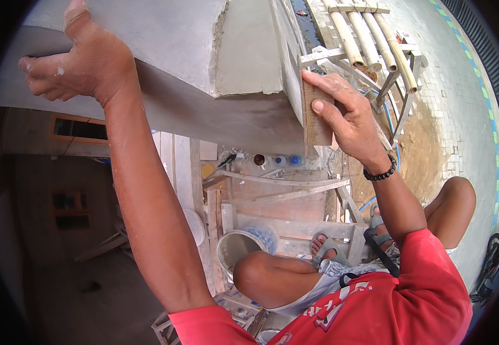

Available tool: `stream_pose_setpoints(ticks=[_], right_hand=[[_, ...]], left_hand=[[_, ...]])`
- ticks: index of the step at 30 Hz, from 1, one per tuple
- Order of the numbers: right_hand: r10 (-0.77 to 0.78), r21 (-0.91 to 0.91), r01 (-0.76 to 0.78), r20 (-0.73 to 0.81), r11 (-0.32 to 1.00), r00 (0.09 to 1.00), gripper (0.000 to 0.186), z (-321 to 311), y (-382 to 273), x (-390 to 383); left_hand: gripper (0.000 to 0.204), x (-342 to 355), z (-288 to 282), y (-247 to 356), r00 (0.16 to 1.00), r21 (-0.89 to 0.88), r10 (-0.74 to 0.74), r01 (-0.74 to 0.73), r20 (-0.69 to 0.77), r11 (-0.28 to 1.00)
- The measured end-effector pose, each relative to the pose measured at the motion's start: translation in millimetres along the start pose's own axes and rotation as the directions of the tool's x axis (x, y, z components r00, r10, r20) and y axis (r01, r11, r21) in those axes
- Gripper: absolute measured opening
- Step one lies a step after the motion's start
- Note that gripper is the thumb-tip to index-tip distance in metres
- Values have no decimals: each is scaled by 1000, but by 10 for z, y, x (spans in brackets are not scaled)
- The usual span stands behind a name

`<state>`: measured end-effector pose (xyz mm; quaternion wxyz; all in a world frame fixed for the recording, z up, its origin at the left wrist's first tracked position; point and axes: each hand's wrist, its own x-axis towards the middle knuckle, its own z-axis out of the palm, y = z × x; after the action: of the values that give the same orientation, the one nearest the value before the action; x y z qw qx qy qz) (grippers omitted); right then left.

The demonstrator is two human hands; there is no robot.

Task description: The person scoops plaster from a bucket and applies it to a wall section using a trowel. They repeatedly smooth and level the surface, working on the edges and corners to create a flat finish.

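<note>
A grey cement-plastered beam [174, 52] spans the upper middle, with a rough broken line in its plaster. My left hand [83, 63] rests at its lower left edge, thumb raised apart from the partly bent fingers, with white specks of plaster on the skin. Nothing shows between those fingers. At the beam's right corner, my right hand [347, 115] grips a small flat wooden board [317, 115] between thumb and fingers. The board stands upright against the corner's edge. A black bead bracelet circles my right wrist.
Below are wooden scaffold pieces [295, 192], a plaster-smeared bucket [241, 250] and plastic bottles [288, 161]. My bent legs and sandalled feet [325, 247] are among the planks. Bamboo poles [370, 43] lie on a wooden stand at upper right, beside a paved strip [433, 98].
</note>
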<state>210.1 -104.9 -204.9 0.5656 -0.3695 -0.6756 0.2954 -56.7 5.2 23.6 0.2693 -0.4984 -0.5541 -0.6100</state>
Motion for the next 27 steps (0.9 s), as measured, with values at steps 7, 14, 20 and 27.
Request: stream_pose_setpoints(ticks=[7, 14, 20, 27], right_hand=[[40, 37, -46, 138, 998, 990, 46, 144, 89, -142], [-69, 21, 68, 31, 997, 997, 43, -25, 46, -24], [215, -59, -207, 230, 977, 949, 44, 109, 88, -154], [461, 199, -437, -97, 877, 882, 59, 236, -26, -821]], left_hand=[[112, -73, -33, 122, 999, -69, 43, -42, 5, 997], [114, -62, -31, 139, 1000, -64, 25, -25, 4, 998], [114, -63, -65, 145, 999, -82, 33, -31, 18, 996], [110, 38, -11, -40, 998, -4, 66, -66, 11, 998]])
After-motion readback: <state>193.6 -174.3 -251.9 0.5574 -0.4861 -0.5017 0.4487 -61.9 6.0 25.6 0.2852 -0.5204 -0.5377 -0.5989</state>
